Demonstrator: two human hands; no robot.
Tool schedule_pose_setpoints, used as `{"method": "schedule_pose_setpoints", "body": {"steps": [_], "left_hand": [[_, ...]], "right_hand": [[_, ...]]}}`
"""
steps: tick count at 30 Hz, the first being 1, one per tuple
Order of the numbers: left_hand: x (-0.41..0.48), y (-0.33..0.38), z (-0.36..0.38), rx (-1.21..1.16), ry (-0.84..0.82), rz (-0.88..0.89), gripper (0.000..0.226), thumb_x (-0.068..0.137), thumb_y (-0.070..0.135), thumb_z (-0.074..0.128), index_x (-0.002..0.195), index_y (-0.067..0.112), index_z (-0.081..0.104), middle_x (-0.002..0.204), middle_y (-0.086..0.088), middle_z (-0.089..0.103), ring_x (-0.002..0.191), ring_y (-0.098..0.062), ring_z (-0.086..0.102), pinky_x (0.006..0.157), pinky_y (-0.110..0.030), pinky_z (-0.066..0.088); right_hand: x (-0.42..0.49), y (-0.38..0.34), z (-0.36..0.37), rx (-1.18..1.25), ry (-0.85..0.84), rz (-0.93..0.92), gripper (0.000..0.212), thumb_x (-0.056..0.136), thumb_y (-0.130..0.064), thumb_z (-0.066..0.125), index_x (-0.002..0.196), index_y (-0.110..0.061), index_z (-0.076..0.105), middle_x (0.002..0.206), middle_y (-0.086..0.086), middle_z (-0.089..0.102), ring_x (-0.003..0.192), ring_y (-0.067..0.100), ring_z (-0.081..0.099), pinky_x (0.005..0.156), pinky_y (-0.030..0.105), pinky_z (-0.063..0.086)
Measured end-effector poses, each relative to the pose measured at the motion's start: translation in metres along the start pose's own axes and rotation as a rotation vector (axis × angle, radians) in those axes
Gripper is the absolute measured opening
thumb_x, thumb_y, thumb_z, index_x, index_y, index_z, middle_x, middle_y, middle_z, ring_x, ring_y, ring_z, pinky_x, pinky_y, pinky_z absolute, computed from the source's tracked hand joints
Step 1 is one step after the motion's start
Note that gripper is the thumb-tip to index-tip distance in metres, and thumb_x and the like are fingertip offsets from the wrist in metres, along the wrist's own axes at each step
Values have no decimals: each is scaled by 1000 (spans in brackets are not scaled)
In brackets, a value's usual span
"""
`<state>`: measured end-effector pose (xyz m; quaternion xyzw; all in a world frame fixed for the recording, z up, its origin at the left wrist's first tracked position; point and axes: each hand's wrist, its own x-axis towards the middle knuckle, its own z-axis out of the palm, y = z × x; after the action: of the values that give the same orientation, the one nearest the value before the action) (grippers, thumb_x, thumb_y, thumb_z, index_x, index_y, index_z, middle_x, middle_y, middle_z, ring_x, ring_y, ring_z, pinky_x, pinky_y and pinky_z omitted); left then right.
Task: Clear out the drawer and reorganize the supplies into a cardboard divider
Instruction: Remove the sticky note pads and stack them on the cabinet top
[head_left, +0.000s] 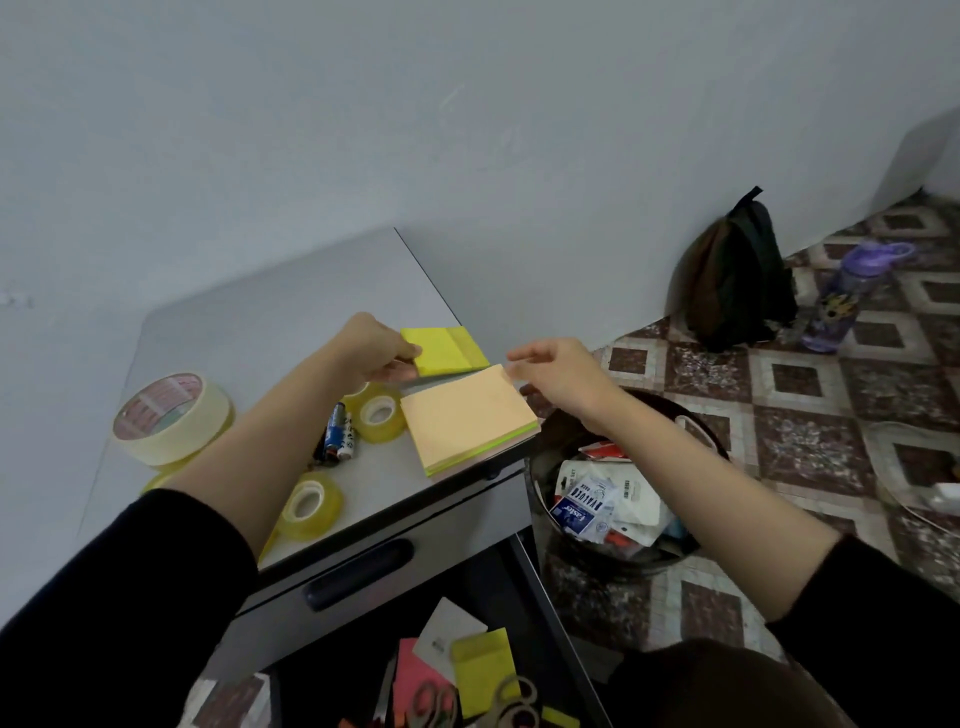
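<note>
Yellow paper is being handled: the yellow sticky-note pad (447, 351) is pinched at its left edge by the fingers of the left hand (371, 348), low over the desk (249, 332). Whether it touches the surface cannot be told. It sits at twelve o'clock from the orange sticky-note pad (465, 421), which lies flat at the desk's front right corner. The right hand (561, 376) is held just above that pad's far corner, at two o'clock from it, fingers loosely spread and gripping nothing.

At nine o'clock from the orange pad, clear tape rolls (382, 413), batteries (337, 434) and a masking tape roll (171, 418) are gathered. The open drawer (550, 623), at six o'clock in the view, holds scissors (441, 706) and more notes, so emptying appears unfinished. No cardboard divider is seen.

The yellow pad is best set down flat beside the orange one, square to it and well back from the edge, since a waste bin (623, 561) stands at four o'clock below that corner. Like items should be kept grouped for easy sorting.
</note>
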<state>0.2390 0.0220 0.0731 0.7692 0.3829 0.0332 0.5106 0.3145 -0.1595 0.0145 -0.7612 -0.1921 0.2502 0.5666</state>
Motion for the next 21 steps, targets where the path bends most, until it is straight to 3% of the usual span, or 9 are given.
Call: {"method": "schedule_pose_setpoints", "body": {"steps": [2, 4, 10, 16, 19, 21], "left_hand": [[0, -2, 1, 22, 6, 11, 39, 86, -6, 59, 123, -1, 46, 76, -13, 55, 33, -8, 55, 40, -18, 50], [-1, -2, 1, 50, -2, 15, 49, 86, -6, 59, 132, 0, 42, 76, -12, 57, 33, -8, 56, 41, -19, 51], [1, -6, -1, 135, 13, -5, 49, 85, -5, 61, 131, 1, 45, 76, -11, 57, 33, -8, 57, 42, -18, 52], [2, -3, -3, 229, 6, -3, 51, 84, -6, 61, 132, -1, 45, 79, -12, 55, 33, -10, 57, 39, -17, 50], [-1, -3, -5, 288, 6, 39, 53, 83, -4, 65, 132, 0, 47, 74, -12, 56, 43, -15, 59, 39, -14, 48], [-3, -4, -8, 362, 32, 83, 49, 83, 3, 67, 129, 4, 51, 69, -8, 57, 40, -9, 57, 42, -14, 49]], "right_hand": [[-8, 6, 5, -9, -33, -18, 31, 88, -15, 62, 118, -7, 63, 109, 8, 66, 92, 16, 60, 80, 24, 47], [-13, 9, 9, -17, -40, -42, 32, 90, -15, 60, 121, -8, 62, 112, 8, 65, 96, 16, 61, 82, 23, 47], [-16, 8, 9, -14, -37, -46, 35, 90, -16, 60, 124, -7, 61, 118, 8, 65, 106, 20, 61, 94, 30, 48], [-15, 8, 9, 5, -45, -25, 34, 91, -15, 59, 125, -7, 59, 118, 8, 64, 106, 20, 61, 91, 28, 49], [-14, 9, 10, 13, -34, -24, 34, 91, -15, 59, 124, -7, 60, 118, 9, 64, 106, 20, 61, 92, 29, 49], [-15, 8, 10, 8, -26, -18, 35, 91, -16, 60, 124, -8, 60, 118, 8, 64, 105, 19, 60, 91, 28, 49]]}}
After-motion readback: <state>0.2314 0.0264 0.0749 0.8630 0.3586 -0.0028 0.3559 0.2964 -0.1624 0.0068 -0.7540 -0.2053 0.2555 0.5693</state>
